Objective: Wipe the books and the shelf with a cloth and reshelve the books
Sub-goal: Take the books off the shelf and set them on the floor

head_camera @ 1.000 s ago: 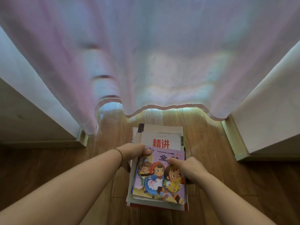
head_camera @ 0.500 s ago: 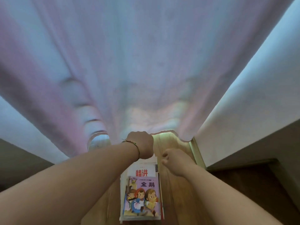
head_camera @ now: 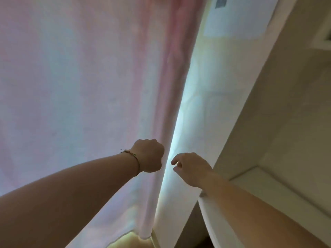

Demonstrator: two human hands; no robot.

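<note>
No books, cloth or shelf contents show in the head view. My left hand [head_camera: 148,155], with a thin bracelet at the wrist, is raised as a curled fist right at the right edge of the sheer pinkish curtain [head_camera: 80,86]. Its fingers are hidden behind the back of the hand, and I see nothing held in them. A little to the right and slightly lower, my right hand [head_camera: 191,167] hovers with loosely curled fingers and holds nothing, in front of the bright gap beside the curtain.
A white wall [head_camera: 206,104] runs up beside the curtain. To the right stands a beige wall with a white ledge [head_camera: 268,185]. A sliver of lit wooden floor [head_camera: 129,240] shows under the curtain hem.
Both hands have let go of the picture book and risen off the stack of books on the floor. The view has swung up and right, so the books are out of sight.
</note>
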